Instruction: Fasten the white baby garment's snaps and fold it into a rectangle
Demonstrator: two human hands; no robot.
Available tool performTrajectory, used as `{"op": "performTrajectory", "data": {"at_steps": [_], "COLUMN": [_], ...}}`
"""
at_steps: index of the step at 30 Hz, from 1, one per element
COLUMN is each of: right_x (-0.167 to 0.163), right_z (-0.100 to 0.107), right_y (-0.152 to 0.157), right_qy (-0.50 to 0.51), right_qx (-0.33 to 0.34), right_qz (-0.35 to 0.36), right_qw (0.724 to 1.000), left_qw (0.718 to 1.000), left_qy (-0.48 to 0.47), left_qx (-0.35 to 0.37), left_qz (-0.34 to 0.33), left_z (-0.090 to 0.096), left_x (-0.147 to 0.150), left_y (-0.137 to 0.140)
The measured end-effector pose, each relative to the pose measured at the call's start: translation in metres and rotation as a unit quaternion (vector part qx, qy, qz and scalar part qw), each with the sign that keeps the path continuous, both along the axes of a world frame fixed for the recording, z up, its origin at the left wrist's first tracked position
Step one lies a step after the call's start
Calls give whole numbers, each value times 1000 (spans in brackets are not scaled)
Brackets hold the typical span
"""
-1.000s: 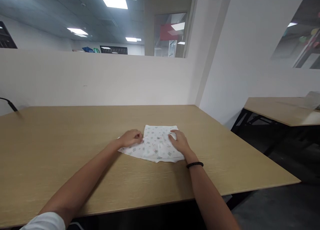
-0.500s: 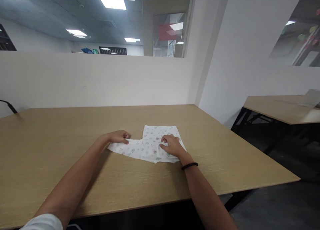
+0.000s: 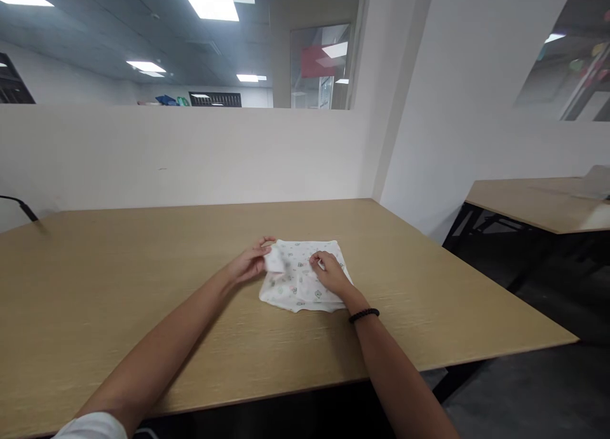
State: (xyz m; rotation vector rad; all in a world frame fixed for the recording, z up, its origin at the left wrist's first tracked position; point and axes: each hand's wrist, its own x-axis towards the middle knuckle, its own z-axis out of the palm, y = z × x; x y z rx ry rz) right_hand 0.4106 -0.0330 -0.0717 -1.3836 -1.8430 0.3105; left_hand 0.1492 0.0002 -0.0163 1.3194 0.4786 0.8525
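A white baby shirt (image 3: 312, 286) with small printed figures lies flat on the wooden table, partly folded. My left hand (image 3: 250, 262) pinches the end of its sleeve, which is lifted and turned in over the body of the shirt; that cloth is slightly blurred. Resting on the right part of the shirt, my right hand (image 3: 330, 274) has its fingers curled down against the fabric. A black beaded bracelet (image 3: 364, 315) circles my right wrist. The cloth beneath the right palm is hidden.
The wooden table (image 3: 157, 255) reaches back to a white wall (image 3: 214, 156) with a window above. A black cable (image 3: 26, 210) hangs at the far left. To the right, a second table (image 3: 528, 201) stands apart on black legs.
My left hand has moved right, carrying the sleeve from its stretched-out position in over the shirt body. The right hand stays in place, its fingers drawn closer together.
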Motion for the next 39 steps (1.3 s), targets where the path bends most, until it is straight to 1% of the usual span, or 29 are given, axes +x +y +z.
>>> {"op": "performTrajectory", "data": {"at_steps": [2, 4, 5, 6, 8, 10, 11, 12, 14, 16, 18, 20, 22, 23, 25, 28, 31, 33, 36, 37, 39], "right_x": [1, 2, 2, 2, 1, 0, -1, -1, 0, 1, 2, 2, 3, 4, 6, 12, 16, 18, 19, 19, 18], "right_z": [0, 2, 2, 3, 3, 3, 3, 3, 5, 9, 14, 20, 24, 25, 26, 26, 24, 23, 23, 23, 23], "right_y": [2, 2, 1, 0, -4, -7, -8, -9, -9, -9, -9, -10, -13, -14, -18, -20, -20, -19, -20, -21, -26], "right_qy": [14, 8, -1, -14, -41, -69, -85, -99, -108, -69, 10, 83, 110, 103, 56, -21, -36, -40, -71, -81, -98], "right_qx": [14, 2, -10, -22, -39, -49, -52, -53, -43, -14, -8, -48, -104, -125, -151, -176, -188, -186, -176, -166, -128], "right_qz": [-39, -71, -80, -87, -96, -109, -114, -117, -114, -92, -51, -8, 11, 10, 3, 12, 35, 32, 10, 1, -3], "right_qw": [999, 997, 997, 996, 994, 990, 988, 987, 987, 993, 999, 995, 988, 987, 987, 984, 981, 981, 982, 983, 987], "left_qw": [999, 995, 993, 990, 977, 949, 929, 908, 866, 833, 819, 820, 823, 821, 808, 774, 751, 746, 740, 739, 739], "left_qy": [10, 45, 65, 85, 128, 181, 215, 254, 330, 378, 389, 376, 365, 364, 370, 391, 406, 412, 421, 422, 421], "left_qx": [19, 50, 73, 100, 167, 239, 274, 307, 363, 401, 421, 429, 435, 440, 458, 497, 521, 522, 508, 503, 500], "left_qz": [-48, -74, -67, -47, 25, 100, 122, 126, 98, 57, 33, 27, 24, 22, 17, 14, -6, -50, -130, -148, -163], "left_z": [-8, -18, -23, -29, -38, -44, -46, -48, -50, -50, -50, -50, -49, -47, -44, -36, -32, -31, -32, -31, -29], "left_x": [17, 26, 28, 28, 24, 16, 12, 8, 2, -3, -6, -8, -10, -11, -11, -8, -2, 1, 3, 2, 0], "left_y": [-5, -7, -7, -7, -6, -6, -7, -8, -12, -16, -18, -20, -22, -23, -26, -34, -43, -47, -49, -48, -47]}}
